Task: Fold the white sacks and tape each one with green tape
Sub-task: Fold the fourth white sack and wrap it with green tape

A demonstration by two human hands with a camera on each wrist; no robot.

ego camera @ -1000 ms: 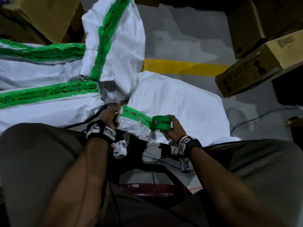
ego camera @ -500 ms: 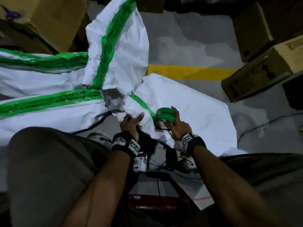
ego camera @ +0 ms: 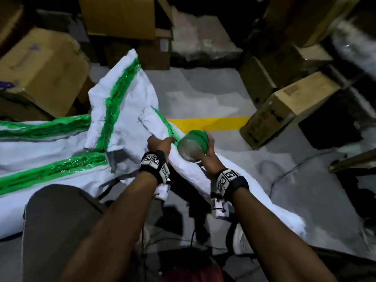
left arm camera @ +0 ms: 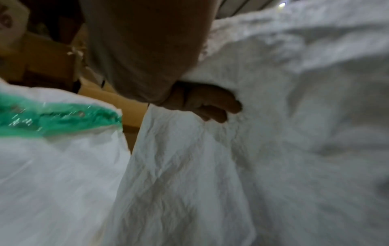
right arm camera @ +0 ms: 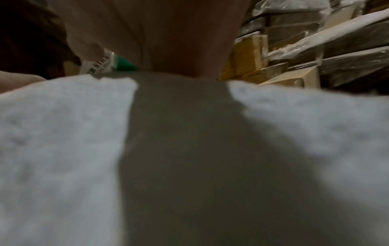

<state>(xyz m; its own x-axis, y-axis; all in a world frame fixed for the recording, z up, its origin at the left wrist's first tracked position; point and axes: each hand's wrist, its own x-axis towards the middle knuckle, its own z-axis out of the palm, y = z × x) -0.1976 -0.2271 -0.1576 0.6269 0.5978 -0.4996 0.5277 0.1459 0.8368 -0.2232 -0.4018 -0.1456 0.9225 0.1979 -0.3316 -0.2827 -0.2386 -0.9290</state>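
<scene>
Head view: right hand (ego camera: pixel 209 154) grips one tape roll (ego camera: pixel 192 146), left hand (ego camera: pixel 157 144) holds one sack (ego camera: pixel 191 171).

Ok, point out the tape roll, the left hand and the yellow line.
tape roll (ego camera: pixel 191 146): head view, its open end face.
left hand (ego camera: pixel 159 143): head view, back of the hand.
yellow line (ego camera: pixel 207 124): head view, middle of the stripe.

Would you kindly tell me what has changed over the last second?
The right hand has drawn the roll further along the sack, so the green strip is longer, and tipped it so its core faces the head camera. The left hand slid after it along the sack. Unchanged: the right hand grips the roll, the left holds the sack, and the taped sacks lie at the left.
</scene>
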